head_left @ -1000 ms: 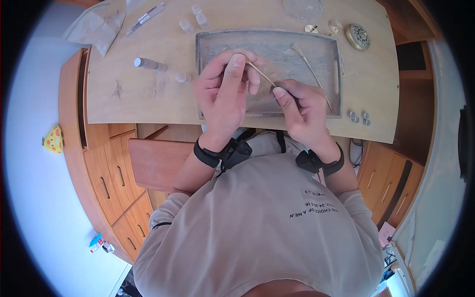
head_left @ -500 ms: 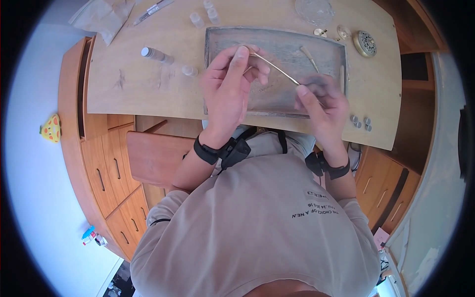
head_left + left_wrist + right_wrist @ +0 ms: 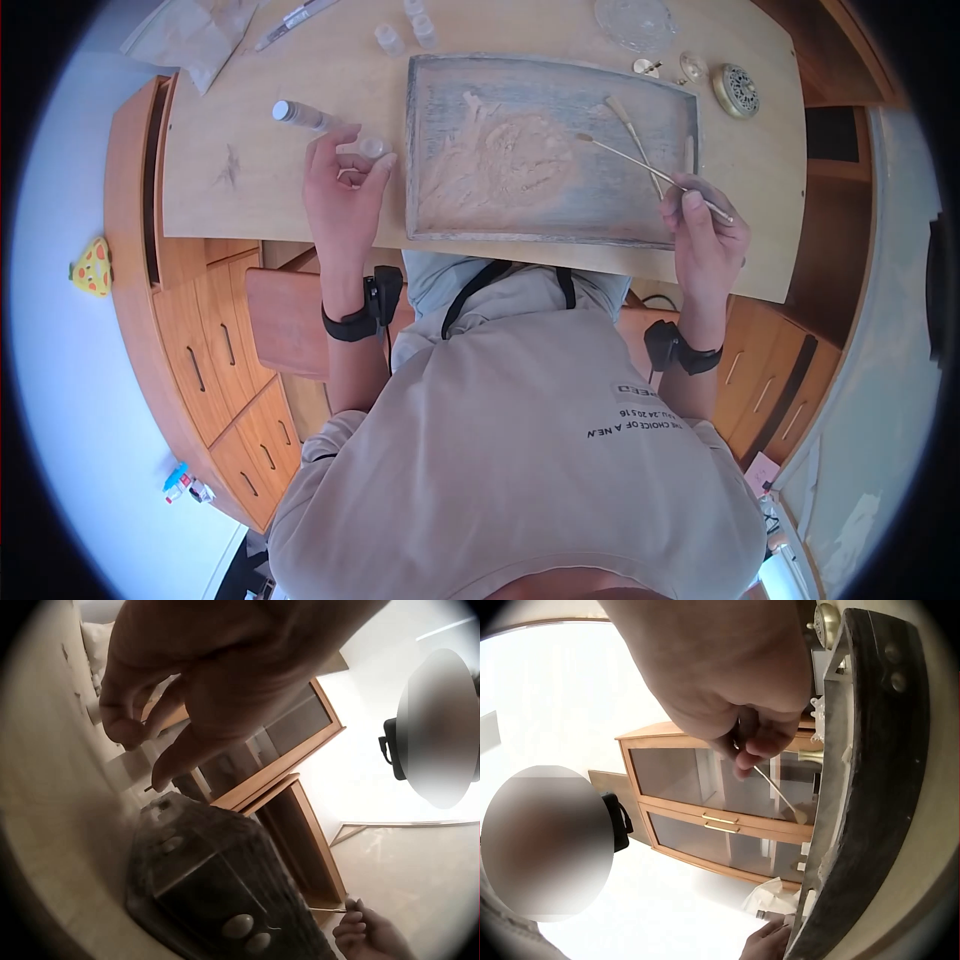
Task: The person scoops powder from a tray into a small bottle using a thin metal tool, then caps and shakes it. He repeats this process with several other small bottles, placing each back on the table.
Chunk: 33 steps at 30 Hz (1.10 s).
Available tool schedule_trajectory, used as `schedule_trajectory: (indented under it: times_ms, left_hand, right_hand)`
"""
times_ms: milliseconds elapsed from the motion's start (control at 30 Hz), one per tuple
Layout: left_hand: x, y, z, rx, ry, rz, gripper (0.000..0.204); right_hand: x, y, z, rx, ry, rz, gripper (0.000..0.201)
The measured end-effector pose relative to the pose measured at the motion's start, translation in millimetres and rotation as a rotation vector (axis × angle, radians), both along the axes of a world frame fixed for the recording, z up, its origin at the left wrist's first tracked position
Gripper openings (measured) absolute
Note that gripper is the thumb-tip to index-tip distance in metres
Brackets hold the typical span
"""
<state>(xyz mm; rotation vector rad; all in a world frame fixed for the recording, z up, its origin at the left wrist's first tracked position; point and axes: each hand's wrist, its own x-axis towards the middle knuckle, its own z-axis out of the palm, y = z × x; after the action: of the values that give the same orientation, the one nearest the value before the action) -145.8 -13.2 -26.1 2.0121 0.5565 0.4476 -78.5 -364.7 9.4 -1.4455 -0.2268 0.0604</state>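
Note:
In the head view my right hand (image 3: 706, 235) holds a thin gold-coloured stick tool (image 3: 640, 160), its tip pointing left over the tray. The right wrist view shows that the tool (image 3: 778, 793) ends in a small flared tip. My left hand (image 3: 343, 195) is at the small clear jar (image 3: 373, 147) left of the tray, thumb and fingers spread on either side of it. In the left wrist view the jar (image 3: 131, 769) shows beyond the gap between thumb and fingers. Pale brown powder (image 3: 525, 155) covers much of the grey wooden tray (image 3: 540, 240).
A second gold tool (image 3: 630, 130) with a fan-shaped end lies in the tray. Capped stacked jars (image 3: 300, 114) and more small jars (image 3: 390, 39) stand to the left. A pierced brass lid (image 3: 737, 90) and a glass dish (image 3: 637, 22) are at the back right.
My left hand has let go of the gold tool and moved left, down to the small jar. My right hand has drawn the tool to the right, uncovering the powder.

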Motion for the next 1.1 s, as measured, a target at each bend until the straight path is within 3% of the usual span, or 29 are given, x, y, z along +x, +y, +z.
schedule_trajectory:
  times_ms: [67,233,333,533,633,733,833,967,1100]
  left_hand:
    - [4.3,2.5,-4.0,-0.001,0.022,-0.010,0.038]
    - [7.4,-1.0,2.5,0.029,0.041,0.043,0.029]
    - [9.7,-6.9,8.7,-0.039,-0.236,0.042,0.030]
    - [18.9,-39.8,34.2,-0.478,-0.337,-0.295,0.030]
    - [25.5,-52.3,26.3,-0.491,-0.352,-0.322,0.033]
    - [31.9,-51.8,12.0,-0.285,-0.420,-0.340,0.036]
    - [30.4,-52.8,12.9,-0.247,-0.404,-0.299,0.037]
    - [26.6,-57.6,13.5,-0.291,-0.352,-0.250,0.045]
    - [25.3,-68.8,14.2,-0.319,-0.352,-0.153,0.048]
  right_hand:
    - [2.4,-3.0,-4.4,-0.085,-0.114,-0.007,0.024]
    - [-1.5,-7.0,-2.7,-0.118,0.012,-0.124,0.025]
    - [0.3,-9.6,-2.4,-0.057,0.117,-0.111,0.026]
    - [4.6,3.7,6.8,-0.176,0.069,-0.045,0.027]
    - [5.0,1.9,7.0,-0.229,0.076,-0.100,0.027]
    - [5.6,-0.3,2.7,-0.267,0.094,-0.142,0.026]
    - [9.1,3.9,0.7,-0.192,0.118,-0.133,0.027]
    - [16.2,14.3,0.1,-0.072,0.112,-0.046,0.028]
    - [24.7,25.8,-1.1,-0.101,0.070,-0.017,0.030]
